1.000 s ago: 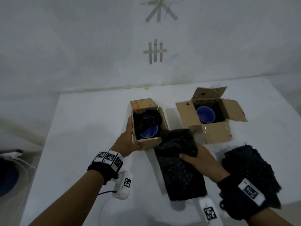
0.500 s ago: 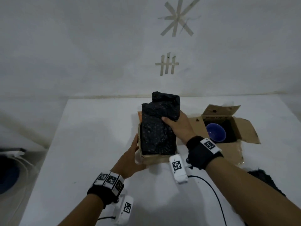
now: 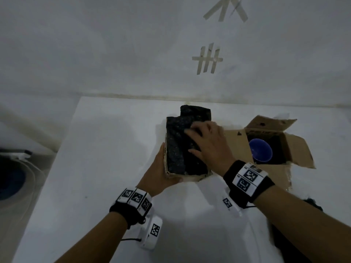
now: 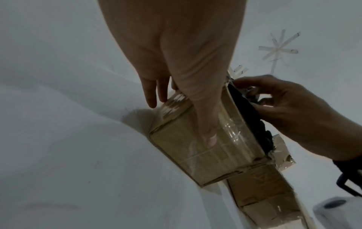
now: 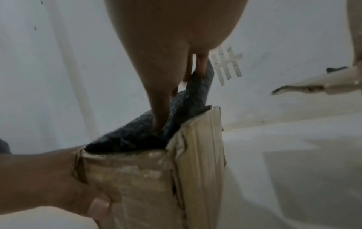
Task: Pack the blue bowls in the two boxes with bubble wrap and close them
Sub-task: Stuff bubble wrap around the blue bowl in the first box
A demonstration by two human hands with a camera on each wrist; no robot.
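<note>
Black bubble wrap fills the top of the left cardboard box and sticks out past its far edge. The bowl in that box is hidden under the wrap. My right hand presses down on the wrap with spread fingers. My left hand grips the box, thumb across its near face and fingers along its left side. The right box stands open, with a blue bowl on dark wrap inside.
Both boxes stand on a white table against a white wall with tape marks. Another piece of black wrap lies near the table's front right, partly behind my right forearm. A dark blue object sits on the floor at the left.
My right hand lifted the black wrap from the table and laid it over the left box, hiding the bowl; it now presses on top. My left hand stayed on the box.
</note>
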